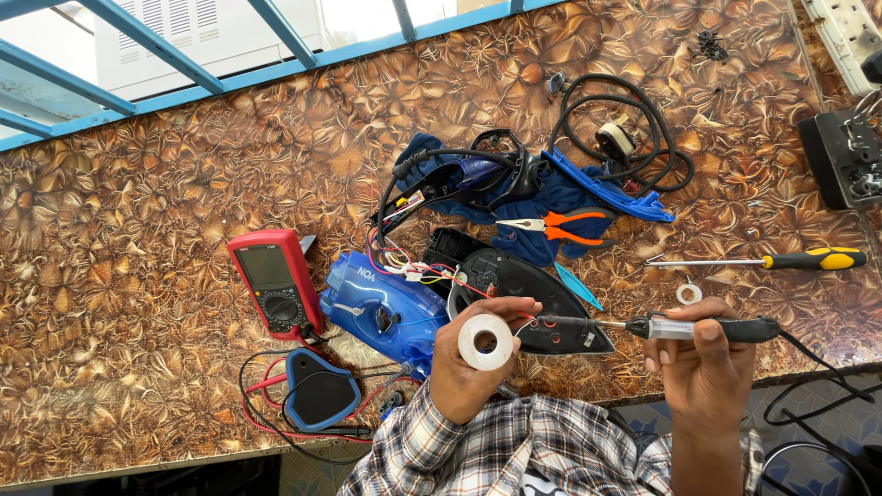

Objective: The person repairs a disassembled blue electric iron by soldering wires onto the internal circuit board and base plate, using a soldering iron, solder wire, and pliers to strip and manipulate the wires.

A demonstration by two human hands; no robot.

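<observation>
My left hand (473,367) grips a white roll of tape (485,342) and pinches a thin red wire beside it. My right hand (703,363) holds a black-handled soldering iron (698,328), its tip pointing left over the black soleplate (524,289) of a taken-apart clothes iron. Coloured wires run from the soleplate to a translucent blue housing (381,308). The dark blue handle shell (478,179) lies behind them on a blue cloth.
A red multimeter (271,280) lies at the left, its leads around a blue triangular cover (317,390). Orange pliers (560,225), a yellow-handled screwdriver (772,262), a small white ring (689,294), a coiled black cord (625,129) and a white power strip (850,32) sit on the brown patterned table.
</observation>
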